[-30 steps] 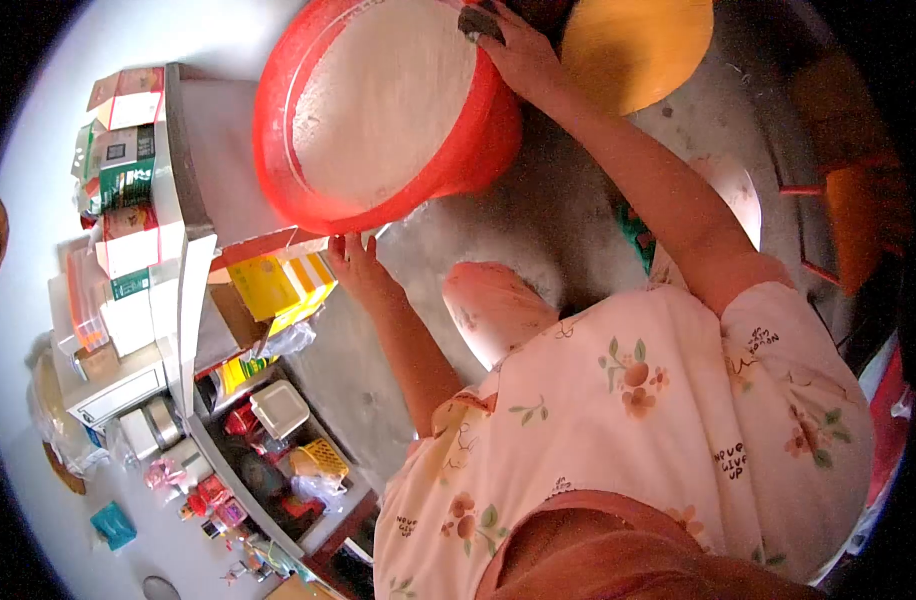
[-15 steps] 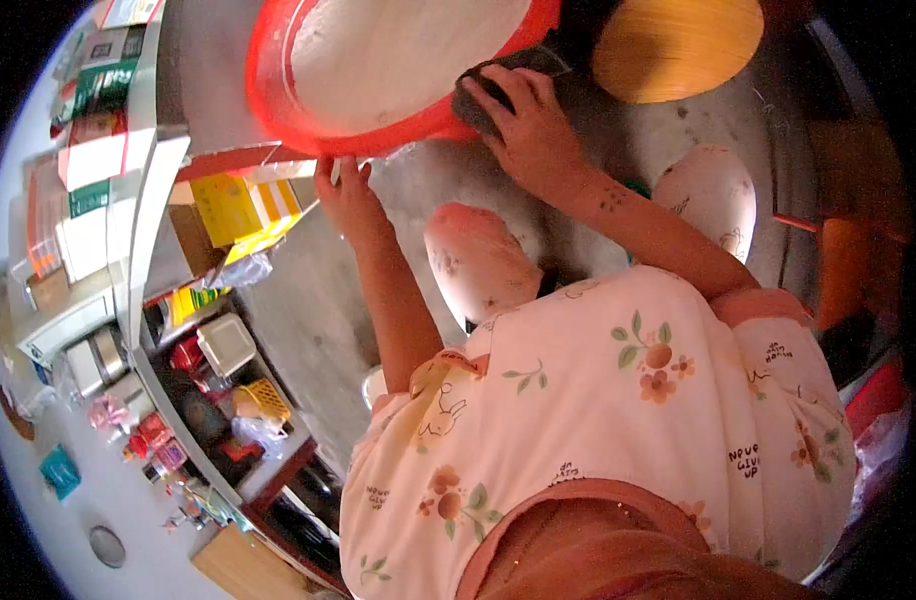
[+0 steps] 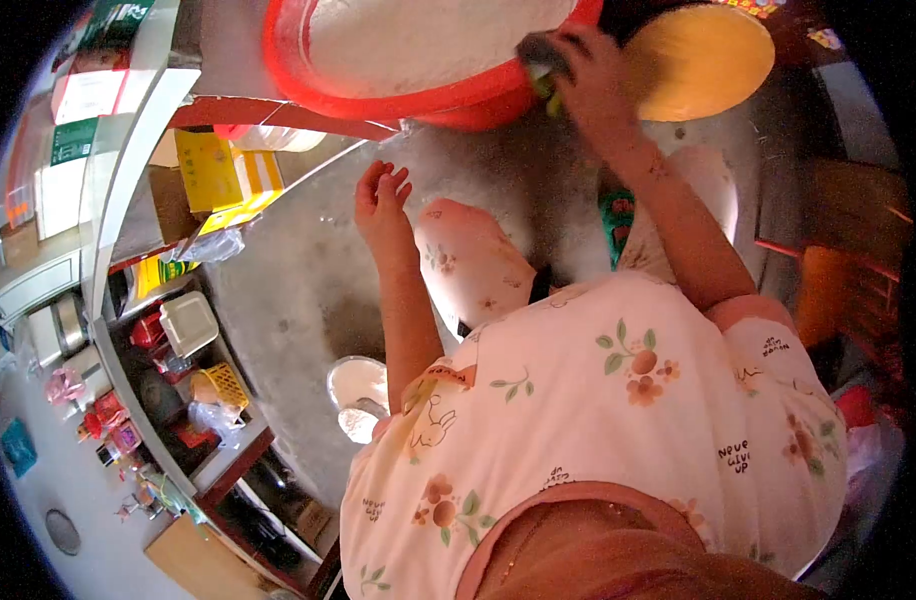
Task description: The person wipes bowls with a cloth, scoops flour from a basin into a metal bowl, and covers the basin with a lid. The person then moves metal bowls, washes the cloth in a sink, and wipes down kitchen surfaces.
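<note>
Beside the right edge of the red tub (image 3: 408, 104), in the head view, the right hand (image 3: 596, 98) has its fingers bent around a dark bundle (image 3: 544, 52); whether this touches the rim cannot be told. Below the tub's near edge, apart from it, the empty left hand (image 3: 386, 215) holds its fingers partly open, loosely curled.

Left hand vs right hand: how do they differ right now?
1. Left hand looks empty, fingers loosely curled; right hand grips a dark cloth-like item.
2. Left hand is apart from the red tub, over the floor in view; right hand has its item at the tub's rim, though exact contact is unclear.
Shared: both are bare.
</note>
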